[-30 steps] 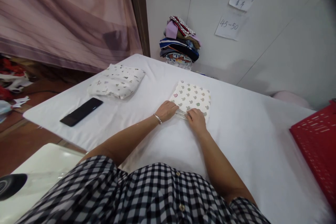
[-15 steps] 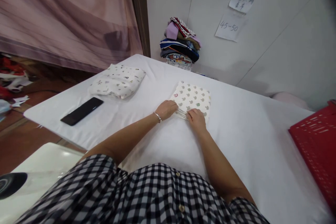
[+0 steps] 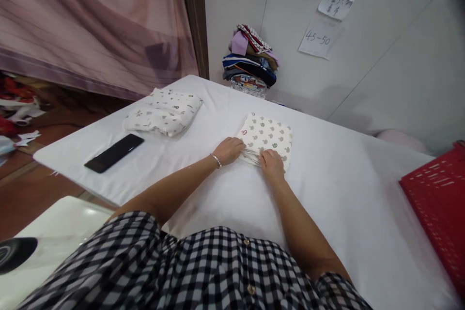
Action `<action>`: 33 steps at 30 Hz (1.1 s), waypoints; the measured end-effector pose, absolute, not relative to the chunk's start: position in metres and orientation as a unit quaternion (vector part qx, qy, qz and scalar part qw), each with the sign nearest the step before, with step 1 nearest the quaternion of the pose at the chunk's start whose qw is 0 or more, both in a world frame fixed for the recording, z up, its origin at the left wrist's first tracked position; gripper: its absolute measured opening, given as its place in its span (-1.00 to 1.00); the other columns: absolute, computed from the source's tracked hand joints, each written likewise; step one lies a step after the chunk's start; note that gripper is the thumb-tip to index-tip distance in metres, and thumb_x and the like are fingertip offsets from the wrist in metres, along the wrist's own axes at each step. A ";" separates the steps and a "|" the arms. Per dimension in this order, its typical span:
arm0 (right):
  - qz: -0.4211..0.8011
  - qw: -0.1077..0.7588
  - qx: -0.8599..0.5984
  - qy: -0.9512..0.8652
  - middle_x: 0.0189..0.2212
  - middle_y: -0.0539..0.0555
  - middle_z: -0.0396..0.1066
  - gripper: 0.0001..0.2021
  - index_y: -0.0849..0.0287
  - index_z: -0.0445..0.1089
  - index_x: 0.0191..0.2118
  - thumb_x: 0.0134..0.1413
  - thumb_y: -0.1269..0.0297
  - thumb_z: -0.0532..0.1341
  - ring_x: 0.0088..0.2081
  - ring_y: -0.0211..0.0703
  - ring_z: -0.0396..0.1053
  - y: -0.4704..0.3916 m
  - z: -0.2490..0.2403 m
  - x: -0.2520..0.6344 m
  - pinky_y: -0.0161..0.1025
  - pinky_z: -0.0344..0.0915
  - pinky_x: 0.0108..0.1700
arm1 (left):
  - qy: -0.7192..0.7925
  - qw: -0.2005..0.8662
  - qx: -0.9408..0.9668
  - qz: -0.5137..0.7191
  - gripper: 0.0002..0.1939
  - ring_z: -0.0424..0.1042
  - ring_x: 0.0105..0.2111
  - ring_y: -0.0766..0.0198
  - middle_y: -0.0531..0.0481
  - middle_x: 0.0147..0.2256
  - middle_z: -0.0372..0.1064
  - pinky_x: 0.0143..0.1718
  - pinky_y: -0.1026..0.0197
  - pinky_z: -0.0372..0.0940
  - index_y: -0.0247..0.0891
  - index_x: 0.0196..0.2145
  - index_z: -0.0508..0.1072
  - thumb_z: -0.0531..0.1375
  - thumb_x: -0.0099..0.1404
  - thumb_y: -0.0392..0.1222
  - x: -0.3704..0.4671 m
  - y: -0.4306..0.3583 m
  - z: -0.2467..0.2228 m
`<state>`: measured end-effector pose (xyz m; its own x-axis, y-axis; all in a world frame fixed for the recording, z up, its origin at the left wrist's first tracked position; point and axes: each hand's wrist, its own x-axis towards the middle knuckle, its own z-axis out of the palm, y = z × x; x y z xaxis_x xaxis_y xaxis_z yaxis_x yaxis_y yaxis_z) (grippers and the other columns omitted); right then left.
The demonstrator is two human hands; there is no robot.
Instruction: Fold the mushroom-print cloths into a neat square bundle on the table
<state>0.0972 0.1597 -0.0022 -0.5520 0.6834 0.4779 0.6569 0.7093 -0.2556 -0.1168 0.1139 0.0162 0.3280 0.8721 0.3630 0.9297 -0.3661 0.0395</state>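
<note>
A folded white cloth (image 3: 269, 131) with grey, red and green printed motifs lies flat on the white-covered table (image 3: 345, 193). My left hand (image 3: 230, 150), with a bracelet at its wrist, pinches the near left edge of this cloth. At the near edge further right, my right hand (image 3: 271, 162) has its fingers closed on the cloth's layers. Between the two hands the folded layers part slightly. The thumbs and the undersides of the fingers are mostly hidden.
Left of the hands lie another white printed cloth (image 3: 167, 111), loosely folded, and a black phone (image 3: 114, 153). A red basket (image 3: 436, 198) stands at the right edge. Folded fabrics (image 3: 250, 60) are piled beyond the table by the wall. A white stool-like surface (image 3: 69, 218) is at lower left.
My left hand has shifted slightly left along the near edge of the cloth, and the layers between my hands stand a little further apart. The rest of the table looks the same.
</note>
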 end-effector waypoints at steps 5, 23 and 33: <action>0.010 0.301 -0.365 -0.881 -0.26 0.13 0.36 -0.75 0.17 0.41 -0.22 0.23 0.26 0.00 -0.25 -0.12 0.21 0.158 -0.002 0.094 -0.20 0.11 -0.19 | -0.597 0.093 -0.769 -0.211 -0.77 0.31 -0.11 0.18 -0.10 -0.16 0.40 -0.17 0.13 0.17 -0.21 -0.14 0.44 0.05 0.30 -0.27 -0.124 0.117 0.015; 0.010 0.343 -0.357 -0.869 -0.27 0.11 0.38 -0.76 0.19 0.41 -0.23 0.23 0.28 0.01 -0.25 -0.13 0.22 0.156 -0.003 0.095 -0.20 0.12 -0.19 | -0.610 0.111 -0.754 -0.216 -0.72 0.32 -0.13 0.20 -0.06 -0.14 0.40 -0.21 0.16 0.20 -0.16 -0.09 0.43 0.04 0.29 -0.30 -0.128 0.117 0.014; -0.005 0.233 -0.363 -0.902 -0.32 0.08 0.37 -0.80 0.14 0.44 -0.25 0.20 0.30 0.07 -0.27 -0.13 0.19 0.153 -0.005 0.091 -0.20 0.06 -0.23 | -0.661 0.040 -0.720 -0.208 -0.75 0.30 -0.07 0.20 -0.02 -0.05 0.34 -0.21 0.23 0.25 -0.09 -0.15 0.47 0.06 0.28 -0.25 -0.129 0.107 -0.002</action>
<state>0.0906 0.1528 -0.0055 -0.6288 0.6523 0.4233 0.6567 0.7370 -0.1601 -0.1288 0.1071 -0.0016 0.0386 0.9354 0.3514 0.9683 -0.1218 0.2179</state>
